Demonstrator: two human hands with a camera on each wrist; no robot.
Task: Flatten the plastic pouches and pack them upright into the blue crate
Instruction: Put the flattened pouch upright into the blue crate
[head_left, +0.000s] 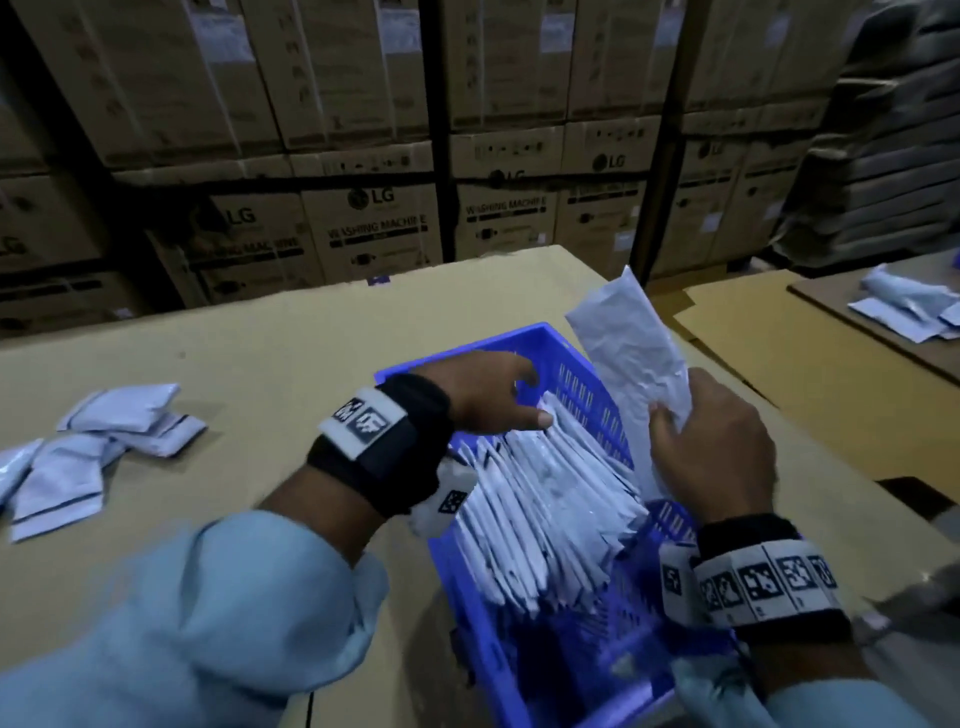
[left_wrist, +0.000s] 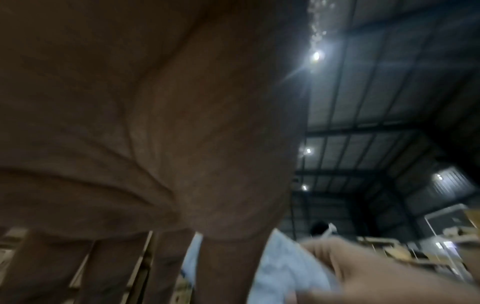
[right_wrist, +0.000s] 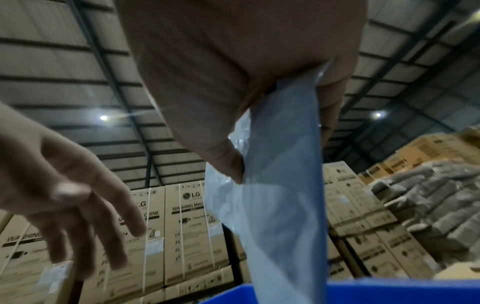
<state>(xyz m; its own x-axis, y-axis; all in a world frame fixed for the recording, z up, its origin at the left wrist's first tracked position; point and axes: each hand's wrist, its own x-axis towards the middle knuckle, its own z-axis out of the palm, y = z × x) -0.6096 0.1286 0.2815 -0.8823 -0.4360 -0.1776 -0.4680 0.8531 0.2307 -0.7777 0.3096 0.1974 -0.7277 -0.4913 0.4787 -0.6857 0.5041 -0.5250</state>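
Note:
A blue crate (head_left: 524, 338) stands on the cardboard-covered table, holding a leaning row of several flat pale pouches (head_left: 545, 499). My right hand (head_left: 711, 441) grips one flat pouch (head_left: 623, 343) by its lower end, holding it upright over the crate's right side; in the right wrist view this pouch (right_wrist: 280, 185) hangs between thumb and fingers above the crate's rim (right_wrist: 389, 290). My left hand (head_left: 493, 395) reaches over the crate with straight fingers, its thumb resting on the top of the packed row. The left wrist view shows my palm (left_wrist: 155, 123), holding nothing.
Loose pouches (head_left: 104, 441) lie on the table at the left. More pouches (head_left: 909, 306) lie on a second table at the far right. Stacked washing-machine cartons (head_left: 374, 218) form a wall behind the table.

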